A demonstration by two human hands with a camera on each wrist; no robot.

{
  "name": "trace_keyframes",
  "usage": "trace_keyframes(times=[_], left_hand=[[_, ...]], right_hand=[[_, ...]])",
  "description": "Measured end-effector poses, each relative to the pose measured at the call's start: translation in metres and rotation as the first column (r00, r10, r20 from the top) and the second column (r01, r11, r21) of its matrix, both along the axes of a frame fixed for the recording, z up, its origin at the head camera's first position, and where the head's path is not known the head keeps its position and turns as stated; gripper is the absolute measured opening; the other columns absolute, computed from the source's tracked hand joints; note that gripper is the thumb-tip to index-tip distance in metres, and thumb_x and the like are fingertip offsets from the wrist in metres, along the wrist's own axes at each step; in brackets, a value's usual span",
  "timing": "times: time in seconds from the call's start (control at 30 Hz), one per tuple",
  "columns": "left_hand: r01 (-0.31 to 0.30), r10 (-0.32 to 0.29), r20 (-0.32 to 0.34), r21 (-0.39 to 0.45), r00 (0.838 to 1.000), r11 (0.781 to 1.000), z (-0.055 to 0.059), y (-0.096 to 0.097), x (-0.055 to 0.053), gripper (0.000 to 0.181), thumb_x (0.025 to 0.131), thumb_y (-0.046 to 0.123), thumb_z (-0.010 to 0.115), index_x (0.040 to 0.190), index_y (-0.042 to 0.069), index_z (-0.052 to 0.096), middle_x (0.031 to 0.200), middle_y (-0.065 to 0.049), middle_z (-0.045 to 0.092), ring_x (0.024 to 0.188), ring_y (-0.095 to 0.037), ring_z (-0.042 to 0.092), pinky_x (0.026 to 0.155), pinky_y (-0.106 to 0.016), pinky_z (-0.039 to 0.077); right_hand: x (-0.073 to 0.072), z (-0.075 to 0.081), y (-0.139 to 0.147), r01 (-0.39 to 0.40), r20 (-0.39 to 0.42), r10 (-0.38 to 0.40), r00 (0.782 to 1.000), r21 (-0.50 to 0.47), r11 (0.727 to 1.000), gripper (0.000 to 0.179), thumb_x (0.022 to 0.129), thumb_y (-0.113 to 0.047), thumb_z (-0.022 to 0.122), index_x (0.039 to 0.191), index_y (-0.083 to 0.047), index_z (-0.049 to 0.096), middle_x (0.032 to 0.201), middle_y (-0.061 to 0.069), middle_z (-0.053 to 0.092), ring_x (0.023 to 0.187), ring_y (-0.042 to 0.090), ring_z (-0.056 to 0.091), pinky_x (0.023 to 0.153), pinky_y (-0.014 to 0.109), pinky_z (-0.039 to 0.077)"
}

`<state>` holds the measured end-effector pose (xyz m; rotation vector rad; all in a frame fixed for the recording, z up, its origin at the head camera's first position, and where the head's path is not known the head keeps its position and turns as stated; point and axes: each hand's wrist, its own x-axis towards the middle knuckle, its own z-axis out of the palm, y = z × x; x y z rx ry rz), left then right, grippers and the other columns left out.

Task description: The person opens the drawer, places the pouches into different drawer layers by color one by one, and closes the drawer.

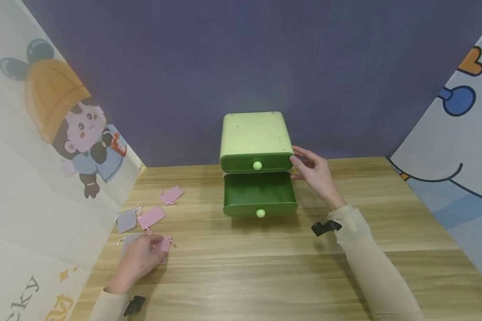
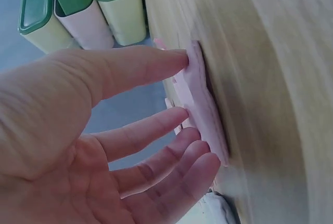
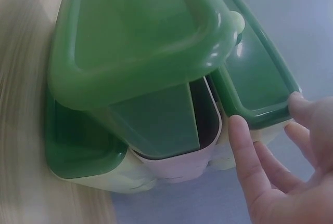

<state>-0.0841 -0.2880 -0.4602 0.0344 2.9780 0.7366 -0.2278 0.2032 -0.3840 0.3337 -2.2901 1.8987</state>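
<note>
My left hand [image 1: 142,256] is over a pink drawstring pouch [image 1: 165,244] at the left of the table. In the left wrist view its thumb and fingertips touch this flat pouch [image 2: 200,96], spread apart. A grey pouch [image 1: 131,240] lies partly hidden under that hand. My right hand [image 1: 314,171] rests against the right side of a small drawer cabinet [image 1: 255,131], thumb at the front corner of the top drawer [image 3: 260,78]. Below this drawer, a green drawer [image 1: 260,189] with a round knob stands pulled out; its visible inside holds nothing.
Two more pink pouches [image 1: 151,217] and another grey pouch [image 1: 126,221] lie on the wooden table [image 1: 241,272] near its left edge. A dark blue panel [image 1: 184,80] rises behind the cabinet. Printed walls stand on both sides.
</note>
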Motion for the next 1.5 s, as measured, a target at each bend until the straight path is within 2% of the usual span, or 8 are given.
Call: trace_keyframes(times=[0.27, 0.37, 0.57, 0.83, 1.07, 1.27, 1.37, 1.5], left_hand=[[0.002, -0.003, -0.023, -0.024, 1.0, 1.0, 0.0024, -0.0001, 0.0005, 0.04, 0.082, 0.012, 0.081, 0.119, -0.004, 0.076, 0.111, -0.022, 0.078, 0.098, -0.034, 0.074, 0.085, -0.053, 0.06], [-0.002, 0.001, -0.038, -0.02, 0.999, 1.0, 0.001, -0.0005, 0.0015, 0.031, 0.086, 0.013, 0.082, 0.114, 0.0, 0.079, 0.104, -0.016, 0.08, 0.09, -0.026, 0.074, 0.079, -0.046, 0.061], [-0.009, 0.009, -0.073, -0.006, 0.997, 1.0, -0.0026, -0.0021, 0.0, 0.009, 0.093, 0.019, 0.081, 0.098, 0.013, 0.085, 0.082, 0.002, 0.08, 0.069, -0.008, 0.062, 0.064, -0.031, 0.049], [-0.028, 0.024, -0.131, -0.031, 0.991, 0.999, -0.0064, -0.0024, 0.001, 0.007, 0.093, 0.021, 0.082, 0.099, 0.018, 0.086, 0.094, -0.002, 0.083, 0.084, -0.02, 0.075, 0.074, -0.043, 0.057], [-0.06, 0.058, -0.152, -0.014, 0.987, 0.998, -0.0054, 0.0024, 0.0001, 0.014, 0.097, 0.032, 0.08, 0.1, 0.02, 0.086, 0.083, 0.006, 0.082, 0.079, -0.014, 0.076, 0.069, -0.04, 0.056], [-0.067, 0.063, -0.21, -0.015, 0.976, 0.998, -0.0044, 0.0042, -0.0005, 0.016, 0.097, 0.037, 0.08, 0.099, 0.023, 0.087, 0.087, 0.003, 0.082, 0.073, -0.011, 0.07, 0.061, -0.033, 0.05], [-0.065, 0.063, -0.23, 0.0, 0.971, 0.998, -0.0034, 0.0056, -0.0012, 0.015, 0.097, 0.035, 0.08, 0.101, 0.023, 0.087, 0.083, 0.006, 0.082, 0.07, -0.008, 0.069, 0.058, -0.03, 0.047], [-0.074, 0.079, -0.241, 0.031, 0.967, 0.997, -0.0014, 0.0067, -0.001, 0.017, 0.096, 0.035, 0.08, 0.102, 0.02, 0.086, 0.08, 0.006, 0.082, 0.071, -0.011, 0.075, 0.06, -0.032, 0.051]], right_hand=[[0.0002, -0.0004, -0.0006, -0.003, -0.003, 0.003, 1.0, -0.01, 1.0, 0.054, 0.107, -0.029, 0.066, 0.156, -0.009, 0.054, 0.155, 0.024, 0.055, 0.103, -0.001, 0.071, 0.077, 0.029, 0.066], [0.0006, -0.0009, -0.0005, 0.001, 0.002, -0.001, 1.0, -0.014, 1.0, 0.054, 0.107, -0.029, 0.066, 0.156, -0.009, 0.054, 0.156, 0.023, 0.055, 0.103, -0.001, 0.071, 0.077, 0.03, 0.066], [0.0002, -0.0017, -0.0009, 0.007, 0.003, -0.007, 1.0, -0.026, 1.0, 0.054, 0.107, -0.029, 0.066, 0.156, -0.009, 0.054, 0.156, 0.023, 0.054, 0.103, -0.001, 0.071, 0.078, 0.031, 0.066], [-0.0007, -0.0035, -0.0004, 0.003, -0.009, -0.003, 1.0, -0.024, 1.0, 0.053, 0.107, -0.028, 0.066, 0.156, -0.008, 0.054, 0.154, 0.024, 0.055, 0.103, -0.001, 0.071, 0.079, 0.035, 0.066], [-0.0012, -0.0033, -0.0007, -0.005, -0.011, 0.005, 1.0, -0.029, 1.0, 0.054, 0.107, -0.028, 0.066, 0.155, -0.008, 0.054, 0.154, 0.024, 0.055, 0.103, -0.001, 0.071, 0.077, 0.031, 0.066], [-0.0003, -0.0025, -0.0013, -0.005, -0.008, 0.005, 1.0, -0.029, 1.0, 0.055, 0.107, -0.029, 0.066, 0.156, -0.008, 0.053, 0.155, 0.025, 0.054, 0.103, -0.001, 0.071, 0.077, 0.029, 0.065], [-0.0006, -0.0025, -0.0011, 0.004, -0.004, -0.005, 1.0, -0.028, 1.0, 0.055, 0.107, -0.029, 0.066, 0.156, -0.008, 0.054, 0.155, 0.025, 0.055, 0.103, 0.0, 0.071, 0.078, 0.032, 0.066], [-0.0008, -0.0027, -0.0008, 0.012, -0.001, -0.012, 1.0, -0.015, 1.0, 0.054, 0.107, -0.03, 0.067, 0.155, -0.009, 0.055, 0.154, 0.023, 0.056, 0.102, 0.0, 0.071, 0.082, 0.042, 0.066]])
